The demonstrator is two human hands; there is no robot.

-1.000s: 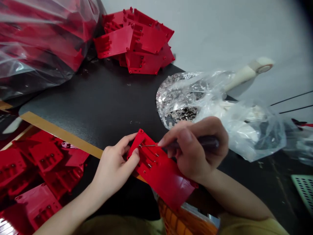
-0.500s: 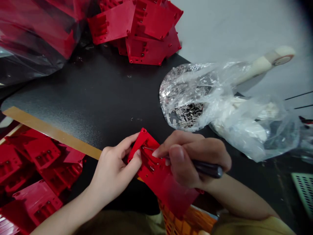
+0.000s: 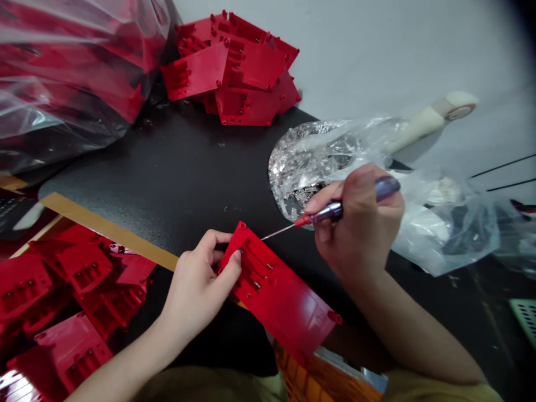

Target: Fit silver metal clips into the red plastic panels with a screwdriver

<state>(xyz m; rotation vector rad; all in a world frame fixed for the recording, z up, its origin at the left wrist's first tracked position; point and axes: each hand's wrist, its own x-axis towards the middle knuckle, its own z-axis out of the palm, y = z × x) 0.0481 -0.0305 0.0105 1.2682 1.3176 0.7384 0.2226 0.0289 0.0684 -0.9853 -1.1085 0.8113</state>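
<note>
My left hand (image 3: 205, 285) grips the upper left end of a red plastic panel (image 3: 288, 301), with the thumb on its face. Slots and small metal contacts (image 3: 257, 286) show in the panel near the thumb. In my right hand (image 3: 360, 234) is a screwdriver (image 3: 329, 211) with a dark translucent handle, a red collar and a thin shaft. Its shaft points left and down, with the tip by the panel's upper edge; whether it touches cannot be told. Behind the right hand, a clear plastic bag (image 3: 288, 162) holds many small shiny metal pieces.
Red panels are piled at the back (image 3: 251, 67) and in a box at the lower left (image 3: 84, 268). A large clear bag of red parts (image 3: 75, 67) stands at the upper left. A white handled object (image 3: 435, 120) lies right. An orange basket (image 3: 301, 379) is below the panel.
My right hand with the screwdriver has moved up and right, off the panel's slots towards the bag of metal pieces. My left hand still holds the panel in nearly the same place.
</note>
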